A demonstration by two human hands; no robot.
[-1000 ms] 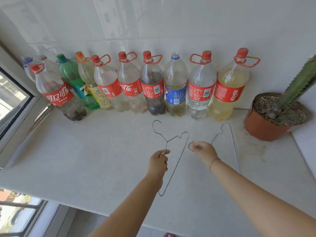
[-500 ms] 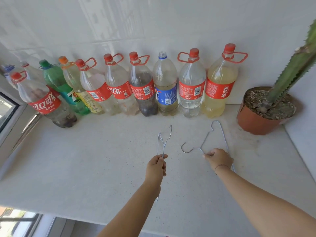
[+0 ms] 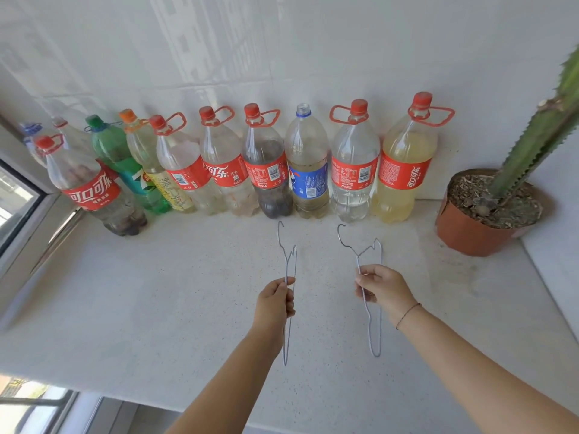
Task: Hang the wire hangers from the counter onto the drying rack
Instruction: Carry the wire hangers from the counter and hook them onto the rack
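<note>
Now both hangers are off the counter (image 3: 150, 296). Half a second ago the second one lay flat on the surface with the right hand just touching it; it is lifted at this moment, hook turned up and away from the person.

Left hand (image 3: 275, 300): fingers curled round the wire of the left hanger (image 3: 287, 264), which is seen almost edge-on, hook at top, lower loop hanging below the fist.

Right hand (image 3: 380, 288): thumb and fingers pinch the near arm of the right hanger (image 3: 380, 327), whose triangle looks narrow from this angle.

Judgement: pickup step is done for these two; carrying them to the drying rack remains. The rack is not in view.

Materials: thin grey metal wire, smooth, twisted at the neck below each hook; likely light and springy, and prone to swinging in a loose grip. Counter is pale speckled stone, matt. Along the tiled wall behind stands a row of clear plastic bottles (image 3: 266, 170) with red caps and loop handles. A terracotta-coloured pot (image 3: 470, 230) holding a ribbed cactus stands at right.
</note>
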